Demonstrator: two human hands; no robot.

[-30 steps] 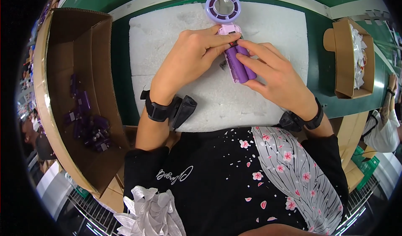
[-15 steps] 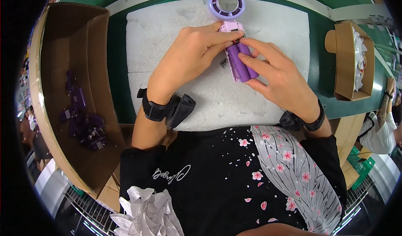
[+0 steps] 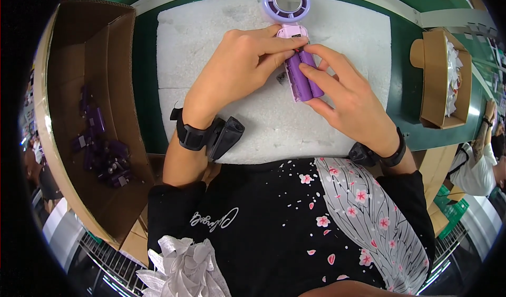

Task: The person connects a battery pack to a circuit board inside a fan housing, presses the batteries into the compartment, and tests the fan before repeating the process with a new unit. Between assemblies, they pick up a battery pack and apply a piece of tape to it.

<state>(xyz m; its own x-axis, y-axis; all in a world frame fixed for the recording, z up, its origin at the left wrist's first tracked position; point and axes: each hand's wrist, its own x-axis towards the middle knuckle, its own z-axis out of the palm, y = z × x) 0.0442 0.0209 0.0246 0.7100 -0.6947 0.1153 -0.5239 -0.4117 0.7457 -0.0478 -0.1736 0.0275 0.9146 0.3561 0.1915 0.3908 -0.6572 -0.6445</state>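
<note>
A handheld fan with a round lilac head lies at the far middle of the white foam sheet, its pale pink handle pointing toward me with the inside exposed. Two purple cylindrical batteries sit side by side in the handle. My left hand is closed at the handle's upper part, thumb and forefinger pinching near the top of the batteries. From the right, my right hand grips the batteries and handle, fingers on top and thumb along the lower side. Thin wires between my fingertips are mostly hidden.
On the left stands a deep cardboard box holding several purple battery packs. A smaller cardboard box with white pieces is on the right of the green table. Another person is at the far right.
Both hands stay on the fan in nearly the same grip. My right fingertips have shifted slightly along the batteries; the view has moved a little.
</note>
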